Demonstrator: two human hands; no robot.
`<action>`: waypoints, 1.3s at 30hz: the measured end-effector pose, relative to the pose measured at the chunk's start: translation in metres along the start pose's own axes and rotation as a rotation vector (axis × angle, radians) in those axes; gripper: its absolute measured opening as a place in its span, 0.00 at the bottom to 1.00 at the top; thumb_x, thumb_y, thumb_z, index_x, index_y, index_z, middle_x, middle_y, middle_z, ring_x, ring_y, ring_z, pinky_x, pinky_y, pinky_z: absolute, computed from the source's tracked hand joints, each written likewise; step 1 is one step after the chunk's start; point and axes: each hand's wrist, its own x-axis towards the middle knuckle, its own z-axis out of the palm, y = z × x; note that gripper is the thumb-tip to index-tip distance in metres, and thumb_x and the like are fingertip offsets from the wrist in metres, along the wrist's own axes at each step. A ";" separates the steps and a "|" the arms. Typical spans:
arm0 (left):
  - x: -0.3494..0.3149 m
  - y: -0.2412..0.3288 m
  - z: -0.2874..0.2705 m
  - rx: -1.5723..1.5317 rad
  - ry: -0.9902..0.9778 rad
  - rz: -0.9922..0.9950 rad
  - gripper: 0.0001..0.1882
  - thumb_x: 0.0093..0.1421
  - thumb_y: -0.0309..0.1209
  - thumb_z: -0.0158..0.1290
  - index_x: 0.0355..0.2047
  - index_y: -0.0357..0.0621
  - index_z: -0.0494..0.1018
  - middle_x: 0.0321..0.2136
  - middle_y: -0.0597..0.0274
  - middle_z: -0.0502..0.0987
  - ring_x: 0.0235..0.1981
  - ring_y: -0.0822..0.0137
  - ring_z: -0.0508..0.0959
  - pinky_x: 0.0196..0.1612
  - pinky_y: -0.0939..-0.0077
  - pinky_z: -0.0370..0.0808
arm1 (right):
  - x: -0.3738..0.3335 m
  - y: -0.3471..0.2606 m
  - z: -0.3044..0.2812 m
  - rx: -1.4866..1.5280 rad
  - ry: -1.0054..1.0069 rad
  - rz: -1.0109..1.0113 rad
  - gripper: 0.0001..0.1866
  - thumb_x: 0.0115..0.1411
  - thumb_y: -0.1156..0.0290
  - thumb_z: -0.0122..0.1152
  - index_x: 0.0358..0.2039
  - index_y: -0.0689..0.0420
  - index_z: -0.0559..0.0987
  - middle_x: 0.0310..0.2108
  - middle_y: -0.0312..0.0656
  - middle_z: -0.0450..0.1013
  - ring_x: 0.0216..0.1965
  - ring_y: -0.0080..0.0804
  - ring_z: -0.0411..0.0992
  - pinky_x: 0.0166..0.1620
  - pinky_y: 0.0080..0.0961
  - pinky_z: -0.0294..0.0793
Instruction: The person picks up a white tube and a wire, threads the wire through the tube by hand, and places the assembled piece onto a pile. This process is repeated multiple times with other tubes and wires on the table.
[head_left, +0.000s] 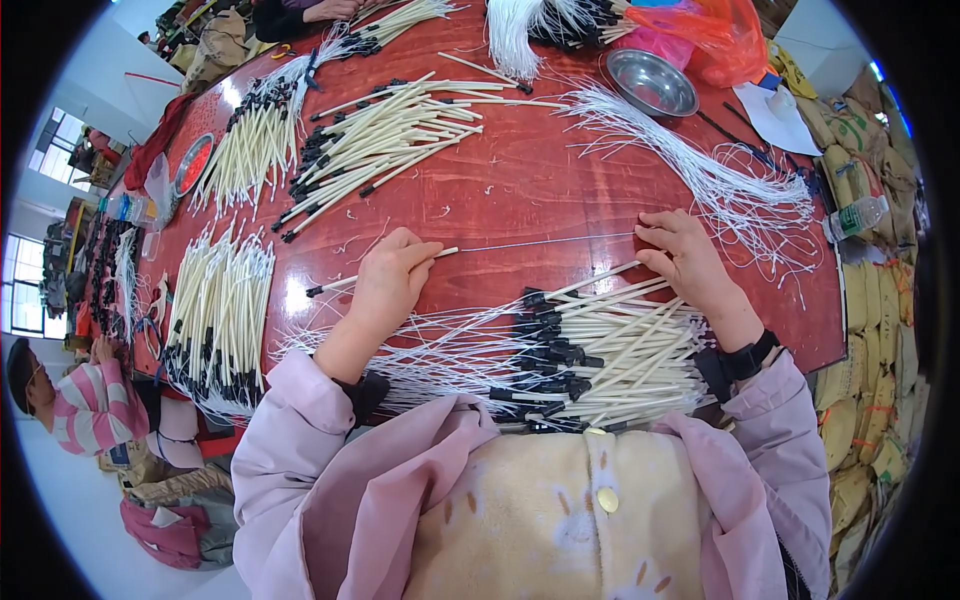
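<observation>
Over the red surface (520, 190), the left hand (395, 278) has its thumb and fingers drawn in narrow on a cream stick (449, 251). One tip pokes out toward three o'clock; the stick's black end lies toward nine, on the other side of the hand. From the tip a thin string (550, 241) runs nearly straight toward three o'clock, its far end held at the curled fingers of the right hand (690, 258).

Clock directions from midway between the hands: at five o'clock, close to the person, lies a large pile of sticks (640, 340) with black ends, its white strings spreading toward nine and passing below the left forearm. At ten is a loose heap of similar sticks (410, 135); a fanned bundle (262, 145) sits between nine and ten, and a neater bundle (225, 300) between eight and nine. A tangle of white strings (715, 175) stretches out at two, with a metal bowl (652, 82) at one and a clear bottle (857, 218) at three. Far off at eight is another person (95, 405) in a striped top.
</observation>
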 end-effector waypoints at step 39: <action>0.062 0.037 0.030 0.302 -0.029 0.134 0.20 0.51 0.34 0.66 0.44 0.43 0.75 0.41 0.53 0.76 0.45 0.52 0.78 0.43 0.55 0.75 | 0.042 -0.019 0.011 -0.089 0.037 -0.171 0.36 0.59 0.56 0.67 0.63 0.63 0.71 0.66 0.48 0.65 0.61 0.49 0.64 0.64 0.43 0.62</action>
